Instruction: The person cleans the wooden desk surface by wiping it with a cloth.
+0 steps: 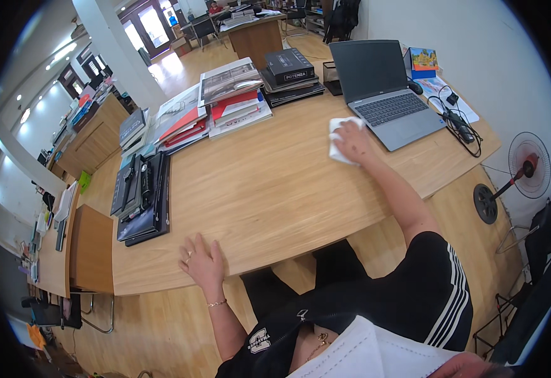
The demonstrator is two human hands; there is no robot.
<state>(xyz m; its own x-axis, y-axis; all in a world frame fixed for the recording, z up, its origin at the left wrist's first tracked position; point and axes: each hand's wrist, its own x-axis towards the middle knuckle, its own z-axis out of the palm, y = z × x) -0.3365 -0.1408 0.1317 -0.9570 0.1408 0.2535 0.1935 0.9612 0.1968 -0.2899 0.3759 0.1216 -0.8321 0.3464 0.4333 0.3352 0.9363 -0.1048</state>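
Pale wooden table (256, 183) from above: right of centre, the right hand (353, 143) covers a white cloth (336, 150), grip too hidden to tell; a wide sweep could bump the laptop (396, 116) just beside it. Lower left, the left hand (205, 264) rests with grip released

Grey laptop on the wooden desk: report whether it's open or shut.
Open: the grey laptop has its dark screen raised, exposing the dark keyboard.
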